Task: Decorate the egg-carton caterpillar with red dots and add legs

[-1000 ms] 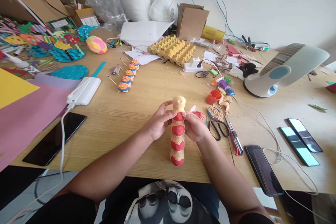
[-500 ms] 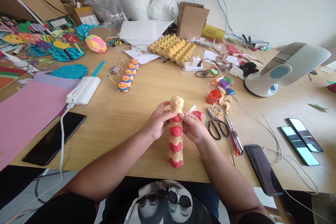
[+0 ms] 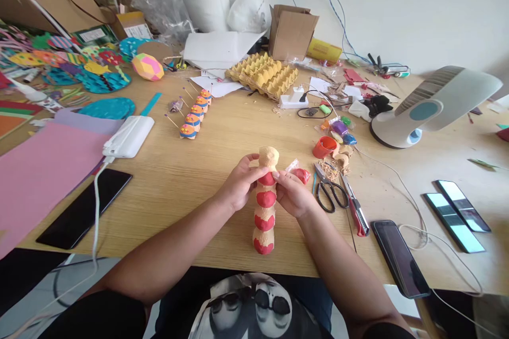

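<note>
A long strip of egg-carton cups (image 3: 265, 199), tan with red clay patches on its bumps, lies lengthwise in front of me. My left hand (image 3: 243, 182) grips its far part from the left, thumb by the red patch nearest the far end. From the right, my right hand (image 3: 292, 190) holds the same part, its thumb and fingertips on the edge of that patch. The cup at the far end is bare tan. Just right of my right hand lies a small bag of red clay (image 3: 300, 174). The undersides of the fingers are hidden.
Scissors (image 3: 331, 190), a box cutter (image 3: 357, 208) and a red cup (image 3: 324, 146) lie to the right, beyond them phones and a white fan (image 3: 425, 106). A decorated caterpillar (image 3: 195, 115), yellow egg trays (image 3: 264, 75) and a power bank (image 3: 129, 136) are farther left and back.
The near end of the strip has swung slightly left. Both hands keep their hold in nearly the same place, and the whole view has shifted a little.
</note>
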The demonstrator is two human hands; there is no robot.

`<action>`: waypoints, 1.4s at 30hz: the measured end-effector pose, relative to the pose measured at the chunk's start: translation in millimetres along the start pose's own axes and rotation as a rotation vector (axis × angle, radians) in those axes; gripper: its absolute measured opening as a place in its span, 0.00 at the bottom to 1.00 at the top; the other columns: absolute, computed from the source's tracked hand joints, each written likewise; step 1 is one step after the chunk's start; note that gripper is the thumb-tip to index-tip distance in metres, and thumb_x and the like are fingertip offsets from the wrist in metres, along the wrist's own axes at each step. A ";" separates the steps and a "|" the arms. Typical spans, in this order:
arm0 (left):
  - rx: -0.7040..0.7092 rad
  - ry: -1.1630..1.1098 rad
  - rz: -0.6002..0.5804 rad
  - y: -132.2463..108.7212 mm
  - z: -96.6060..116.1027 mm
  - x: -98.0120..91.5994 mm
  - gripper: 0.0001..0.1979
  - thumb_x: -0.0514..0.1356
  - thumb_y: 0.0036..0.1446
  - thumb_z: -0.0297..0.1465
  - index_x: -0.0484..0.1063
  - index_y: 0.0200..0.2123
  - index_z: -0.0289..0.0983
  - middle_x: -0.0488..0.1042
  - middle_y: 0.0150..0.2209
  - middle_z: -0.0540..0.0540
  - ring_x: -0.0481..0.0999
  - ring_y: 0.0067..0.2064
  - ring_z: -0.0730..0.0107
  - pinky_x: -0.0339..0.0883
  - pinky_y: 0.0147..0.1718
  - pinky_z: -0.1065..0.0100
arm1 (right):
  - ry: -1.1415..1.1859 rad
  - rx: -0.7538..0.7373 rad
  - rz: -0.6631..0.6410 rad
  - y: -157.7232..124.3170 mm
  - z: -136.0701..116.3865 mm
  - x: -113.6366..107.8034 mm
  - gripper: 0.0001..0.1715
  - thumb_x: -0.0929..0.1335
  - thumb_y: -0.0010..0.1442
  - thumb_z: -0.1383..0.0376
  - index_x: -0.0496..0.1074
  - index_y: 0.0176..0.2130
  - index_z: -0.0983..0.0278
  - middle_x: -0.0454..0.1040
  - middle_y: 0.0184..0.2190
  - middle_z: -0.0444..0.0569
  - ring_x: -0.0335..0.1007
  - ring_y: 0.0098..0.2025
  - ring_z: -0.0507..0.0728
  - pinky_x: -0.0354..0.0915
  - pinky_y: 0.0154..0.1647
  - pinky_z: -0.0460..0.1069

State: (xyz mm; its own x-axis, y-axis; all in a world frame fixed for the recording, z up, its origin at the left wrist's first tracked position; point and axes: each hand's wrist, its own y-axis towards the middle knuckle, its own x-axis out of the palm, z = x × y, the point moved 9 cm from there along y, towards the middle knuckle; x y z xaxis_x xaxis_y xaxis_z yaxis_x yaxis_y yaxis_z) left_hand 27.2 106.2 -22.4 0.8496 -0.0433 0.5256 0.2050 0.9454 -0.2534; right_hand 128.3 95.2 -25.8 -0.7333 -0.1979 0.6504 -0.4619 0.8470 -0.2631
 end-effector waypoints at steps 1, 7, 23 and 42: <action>0.004 0.003 0.003 -0.1 0.1 -0.1 0.30 0.73 0.50 0.36 0.65 0.53 0.40 0.78 0.32 0.51 0.76 0.32 0.71 0.65 0.34 0.70 | 0.001 0.000 -0.004 0.1 0.1 0.5 0.15 0.79 0.53 0.57 0.76 0.29 0.64 0.77 0.26 0.44 0.69 0.26 0.50 0.67 0.30 0.45; -0.005 -0.072 -0.056 -0.4 3.3 5.5 0.25 0.69 0.55 0.42 0.67 0.52 0.41 0.77 0.34 0.50 0.76 0.33 0.70 0.66 0.33 0.70 | -0.016 -0.009 0.014 -1.0 -3.4 -1.6 0.16 0.78 0.53 0.55 0.76 0.34 0.63 0.78 0.28 0.46 0.73 0.30 0.55 0.69 0.33 0.48; -0.022 -0.116 -0.118 0.0 2.3 8.8 0.26 0.69 0.57 0.36 0.66 0.56 0.43 0.76 0.36 0.51 0.74 0.33 0.72 0.65 0.33 0.70 | -0.087 0.011 0.009 -2.9 -3.1 -2.2 0.18 0.74 0.56 0.48 0.74 0.38 0.59 0.80 0.34 0.50 0.77 0.42 0.65 0.69 0.40 0.57; 0.039 -0.006 0.036 -3.8 7.3 1.0 0.25 0.70 0.54 0.37 0.64 0.51 0.42 0.77 0.29 0.53 0.73 0.30 0.72 0.63 0.32 0.70 | 0.054 0.068 0.006 0.6 9.6 -4.1 0.14 0.74 0.57 0.54 0.75 0.39 0.60 0.80 0.33 0.47 0.75 0.38 0.58 0.68 0.40 0.50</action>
State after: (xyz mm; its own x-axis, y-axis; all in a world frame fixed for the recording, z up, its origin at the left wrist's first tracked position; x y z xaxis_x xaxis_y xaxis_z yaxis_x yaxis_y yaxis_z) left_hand 23.7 104.9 -15.1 0.8531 -0.0071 0.5217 0.1553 0.9581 -0.2409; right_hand 126.2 91.7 -35.5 -0.7093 -0.1641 0.6855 -0.4916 0.8122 -0.3142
